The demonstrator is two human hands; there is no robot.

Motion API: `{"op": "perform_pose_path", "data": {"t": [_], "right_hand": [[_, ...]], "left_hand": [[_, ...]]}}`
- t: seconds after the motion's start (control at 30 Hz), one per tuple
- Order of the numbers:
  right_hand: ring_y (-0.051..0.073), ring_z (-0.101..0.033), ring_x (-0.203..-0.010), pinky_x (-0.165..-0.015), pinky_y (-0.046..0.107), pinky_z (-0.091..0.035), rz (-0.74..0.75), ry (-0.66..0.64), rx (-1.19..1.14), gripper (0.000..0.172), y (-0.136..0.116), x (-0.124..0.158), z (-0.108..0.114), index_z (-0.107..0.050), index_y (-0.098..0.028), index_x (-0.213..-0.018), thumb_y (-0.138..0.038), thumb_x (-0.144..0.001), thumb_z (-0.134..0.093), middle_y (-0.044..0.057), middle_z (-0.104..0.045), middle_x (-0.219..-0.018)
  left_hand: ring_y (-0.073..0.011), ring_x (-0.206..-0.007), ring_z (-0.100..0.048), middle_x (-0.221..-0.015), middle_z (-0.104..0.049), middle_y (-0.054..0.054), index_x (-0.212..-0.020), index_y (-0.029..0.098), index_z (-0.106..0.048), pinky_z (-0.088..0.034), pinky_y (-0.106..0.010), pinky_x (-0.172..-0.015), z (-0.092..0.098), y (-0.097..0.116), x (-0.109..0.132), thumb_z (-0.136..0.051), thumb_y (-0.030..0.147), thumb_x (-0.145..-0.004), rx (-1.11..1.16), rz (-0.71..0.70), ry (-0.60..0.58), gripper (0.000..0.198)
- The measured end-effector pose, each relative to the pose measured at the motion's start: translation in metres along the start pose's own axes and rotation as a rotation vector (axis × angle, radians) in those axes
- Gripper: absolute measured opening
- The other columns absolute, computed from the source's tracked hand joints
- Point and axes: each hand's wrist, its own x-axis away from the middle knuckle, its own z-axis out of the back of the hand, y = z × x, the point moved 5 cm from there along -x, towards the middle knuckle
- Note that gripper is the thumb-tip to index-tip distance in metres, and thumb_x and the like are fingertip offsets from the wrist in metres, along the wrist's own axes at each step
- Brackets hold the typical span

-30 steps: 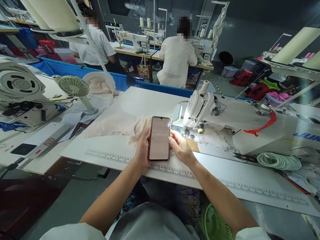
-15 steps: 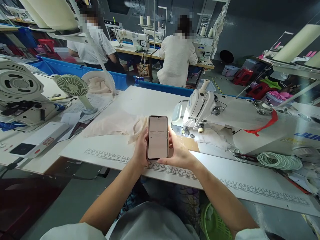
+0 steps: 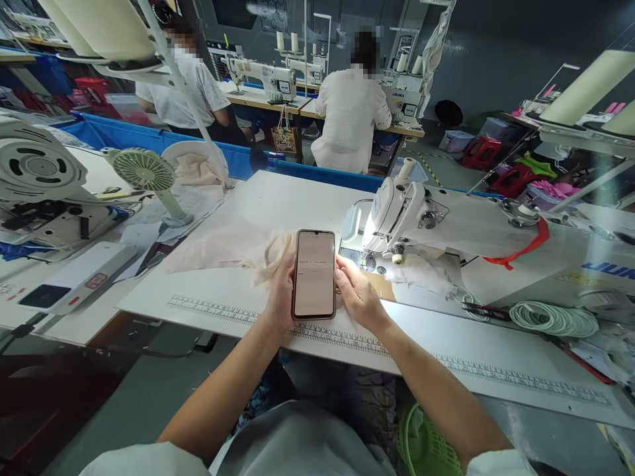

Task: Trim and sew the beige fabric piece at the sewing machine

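Note:
A smartphone [image 3: 315, 274] is held upright above the front of the white sewing table [image 3: 292, 198], its pale screen facing me. Its left edge is gripped by my left hand [image 3: 280, 294], with the fingers partly hidden behind it. My right hand [image 3: 360, 294] closes on the phone's right edge, thumb alongside the frame. Thin pale pink fabric [image 3: 223, 250] lies on the table behind and left of my left hand. Close to my right hand, a white sewing machine [image 3: 397, 211] stands with its needle area lit and more pale fabric [image 3: 421, 268] by it.
A small green fan [image 3: 143, 170] and a white box-shaped device [image 3: 79, 277] are at the left. Coiled pale cord [image 3: 553, 319] lies at the right, and a green basket [image 3: 426, 439] stands below the table edge. Two people sit at machines beyond the blue cloth trough [image 3: 327, 175].
My right thumb has moved up from the phone's lower edge to its right side. The phone has shifted very slightly to the right.

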Motion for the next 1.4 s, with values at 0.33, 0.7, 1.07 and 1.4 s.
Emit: {"op": "perform_pose_path", "data": {"t": [0.33, 0.7, 1.07, 1.4], "right_hand": [[0.02, -0.061, -0.084, -0.079, 0.035, -0.054, -0.052, -0.066, -0.098, 0.053, 0.003, 0.0, -0.003, -0.047, -0.018, -0.143, -0.049, -0.101, -0.043, 0.006, -0.063, -0.094], [0.013, -0.051, -0.075, -0.068, 0.029, -0.051, -0.084, -0.088, -0.295, 0.05, 0.004, -0.003, -0.004, -0.054, -0.018, -0.128, -0.055, -0.094, -0.055, 0.003, -0.053, -0.093], [0.02, -0.07, -0.089, -0.083, 0.04, -0.061, -0.268, -0.076, -0.465, 0.058, 0.014, -0.002, -0.013, -0.055, -0.021, -0.113, -0.063, -0.078, -0.074, 0.006, -0.069, -0.106], [0.017, -0.064, -0.077, -0.073, 0.035, -0.057, -0.219, -0.062, -0.366, 0.056, 0.01, -0.002, -0.009, -0.057, -0.02, -0.11, -0.068, -0.083, -0.065, 0.005, -0.067, -0.096]], "left_hand": [[-0.0327, -0.093, -0.072, -0.098, -0.076, -0.011, -0.121, 0.015, -0.067, -0.06, -0.041, -0.08, 0.006, -0.008, -0.003, -0.065, 0.052, -0.082, 0.042, 0.058, -0.007, 0.054], [-0.0321, -0.093, -0.072, -0.096, -0.076, -0.01, -0.116, 0.016, -0.069, -0.059, -0.039, -0.079, 0.005, -0.008, -0.001, -0.066, 0.055, -0.078, -0.012, 0.063, -0.022, 0.055], [-0.0352, -0.099, -0.071, -0.099, -0.076, -0.011, -0.114, 0.015, -0.071, -0.058, -0.042, -0.083, -0.003, -0.014, -0.001, -0.072, 0.06, -0.072, -0.003, 0.092, -0.138, 0.061], [-0.0355, -0.099, -0.071, -0.098, -0.077, -0.011, -0.111, 0.015, -0.072, -0.058, -0.042, -0.083, -0.004, -0.01, 0.001, -0.076, 0.059, -0.068, -0.006, 0.083, -0.111, 0.062]]}}
